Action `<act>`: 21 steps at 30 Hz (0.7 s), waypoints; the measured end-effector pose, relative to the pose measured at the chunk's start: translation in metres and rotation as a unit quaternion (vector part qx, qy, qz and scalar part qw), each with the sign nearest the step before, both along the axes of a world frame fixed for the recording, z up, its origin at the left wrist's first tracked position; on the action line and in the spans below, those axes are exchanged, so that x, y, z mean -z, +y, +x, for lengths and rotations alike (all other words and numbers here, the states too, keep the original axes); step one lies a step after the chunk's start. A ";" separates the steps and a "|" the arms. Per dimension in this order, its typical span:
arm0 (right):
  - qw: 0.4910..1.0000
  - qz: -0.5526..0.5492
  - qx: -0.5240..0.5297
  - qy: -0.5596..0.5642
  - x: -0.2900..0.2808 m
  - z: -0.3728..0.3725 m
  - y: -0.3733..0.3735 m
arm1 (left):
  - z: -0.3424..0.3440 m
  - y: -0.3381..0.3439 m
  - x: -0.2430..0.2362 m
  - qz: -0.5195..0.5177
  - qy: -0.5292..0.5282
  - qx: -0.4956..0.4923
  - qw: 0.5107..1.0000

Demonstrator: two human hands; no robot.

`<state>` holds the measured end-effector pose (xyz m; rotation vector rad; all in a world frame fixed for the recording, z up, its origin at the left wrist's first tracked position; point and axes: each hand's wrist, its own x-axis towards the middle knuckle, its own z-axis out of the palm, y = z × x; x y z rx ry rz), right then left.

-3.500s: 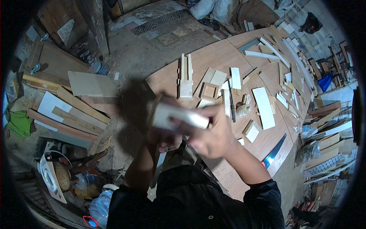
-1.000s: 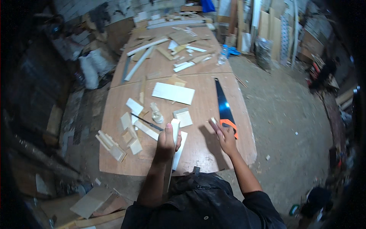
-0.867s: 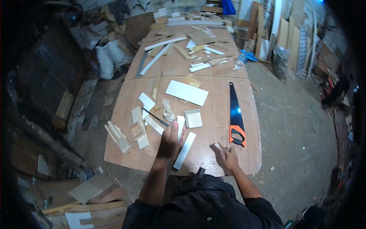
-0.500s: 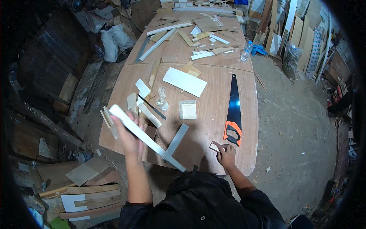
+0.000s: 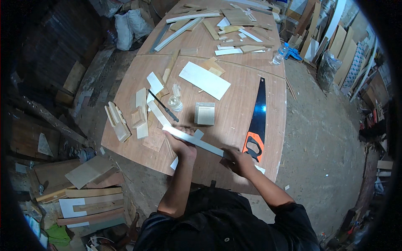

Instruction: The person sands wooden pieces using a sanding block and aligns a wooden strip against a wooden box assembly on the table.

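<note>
My left hand (image 5: 182,144) grips the left end of a long white wooden strip (image 5: 201,143). My right hand (image 5: 240,163) is closed on its right end, held diagonally over the near part of the worktable (image 5: 272,175). A handsaw with an orange and black handle (image 5: 253,146) lies just beyond my right hand, and a small pale piece (image 5: 260,169) lies beside it. Past the strip sit a square light wooden piece (image 5: 205,113), a clear jar (image 5: 176,104) and a long dark tool (image 5: 169,111). A white board (image 5: 203,79) lies farther back.
Wooden assemblies (image 5: 119,123) lie at the table's left; scrap strips (image 5: 192,16) cover the far end, with a water bottle (image 5: 279,54) at the right edge. Boards (image 5: 339,46) lean at right, white sacks (image 5: 125,31) stand at back left, panels (image 5: 90,171) lie on the floor left.
The strip has moved right and turned flatter. My right hand has let go of the small piece it held at the table and has taken the strip's right end.
</note>
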<state>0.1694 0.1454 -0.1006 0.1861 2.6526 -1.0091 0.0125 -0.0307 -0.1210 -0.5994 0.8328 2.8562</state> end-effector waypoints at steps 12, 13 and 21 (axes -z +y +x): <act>0.992 0.051 0.040 0.108 0.044 -0.014 0.089 | -0.029 -0.011 0.101 -0.174 0.020 0.287 0.942; 0.993 0.052 0.037 0.102 0.049 -0.015 0.095 | -0.030 -0.009 0.106 -0.172 0.014 0.285 0.943; 0.994 0.038 0.000 0.100 0.095 -0.034 0.144 | -0.037 0.003 0.143 -0.268 -0.027 0.356 0.895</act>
